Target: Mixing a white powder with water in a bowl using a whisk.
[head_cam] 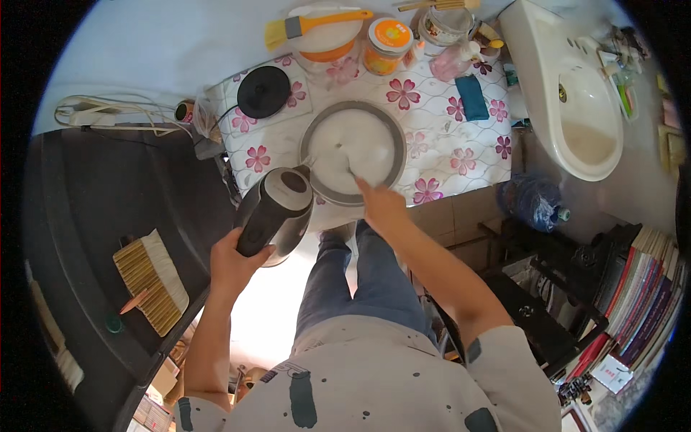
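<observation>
My left hand (236, 266) grips the black handle of an electric kettle (278, 213), whose spout is at the left rim of a round metal basin (400, 154). White, cloudy contents (351, 140) fill much of the basin. My right hand (384, 208) is at the basin's near right rim, with its index finger reaching over the edge toward a thin object that stands in the white contents; whether the fingers hold it cannot be told. The basin rests on a table with a flowered cloth (459, 175). The black kettle base (263, 92) lies at the back left of the cloth.
Behind the basin stand a tub with a yellow brush (324, 26) on it, a jar with an orange lid (387, 46) and a pink bottle (451, 62). A teal cloth (472, 98) lies right of them. A washbasin (591, 129) is at right, a water jug (532, 202) below.
</observation>
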Demonstrator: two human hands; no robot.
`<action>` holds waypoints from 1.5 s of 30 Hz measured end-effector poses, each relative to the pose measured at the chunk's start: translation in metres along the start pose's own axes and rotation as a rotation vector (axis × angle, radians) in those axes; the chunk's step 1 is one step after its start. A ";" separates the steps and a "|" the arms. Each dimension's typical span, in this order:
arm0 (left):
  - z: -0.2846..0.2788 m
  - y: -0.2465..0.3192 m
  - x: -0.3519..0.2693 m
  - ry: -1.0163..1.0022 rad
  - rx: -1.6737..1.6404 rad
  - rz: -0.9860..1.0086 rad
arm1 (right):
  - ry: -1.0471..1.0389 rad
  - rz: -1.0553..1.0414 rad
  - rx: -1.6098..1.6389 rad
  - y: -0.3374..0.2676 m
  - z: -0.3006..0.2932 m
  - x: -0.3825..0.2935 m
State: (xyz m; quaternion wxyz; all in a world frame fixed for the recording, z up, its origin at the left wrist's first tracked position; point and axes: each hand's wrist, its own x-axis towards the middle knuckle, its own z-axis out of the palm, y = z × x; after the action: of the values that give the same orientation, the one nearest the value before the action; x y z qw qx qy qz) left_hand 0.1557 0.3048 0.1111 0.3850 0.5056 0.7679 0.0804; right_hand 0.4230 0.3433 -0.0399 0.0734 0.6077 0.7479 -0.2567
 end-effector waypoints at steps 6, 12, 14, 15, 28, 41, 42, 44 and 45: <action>-0.003 -0.002 -0.003 -0.007 0.021 -0.038 | -0.201 0.140 0.000 0.013 -0.022 -0.028; -0.005 0.010 -0.002 -0.036 0.049 -0.012 | 0.077 0.100 0.008 0.018 -0.004 0.012; -0.006 0.001 -0.005 -0.002 0.063 0.032 | 0.016 0.163 0.049 0.023 -0.003 -0.014; -0.006 0.001 -0.004 -0.001 0.048 0.013 | 0.020 0.059 0.009 0.013 -0.009 -0.025; -0.004 0.007 0.000 -0.044 0.046 -0.004 | 0.034 0.029 -0.020 0.000 -0.001 0.021; -0.007 0.005 -0.003 -0.016 0.054 0.028 | 0.062 0.077 -0.017 0.038 -0.012 0.006; -0.007 0.003 -0.001 -0.011 0.045 0.027 | -0.125 0.102 -0.024 0.033 -0.016 -0.015; -0.006 0.001 -0.001 -0.016 0.043 0.028 | -0.022 0.005 -0.024 0.016 0.008 -0.029; -0.005 0.002 0.000 -0.030 0.042 0.022 | 0.031 -0.038 -0.020 0.006 0.018 -0.030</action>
State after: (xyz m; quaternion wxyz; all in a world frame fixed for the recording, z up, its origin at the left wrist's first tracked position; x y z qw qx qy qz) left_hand 0.1534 0.3072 0.1153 0.3850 0.5232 0.7578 0.0609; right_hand 0.4325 0.3096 -0.0446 0.0632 0.5964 0.7630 -0.2411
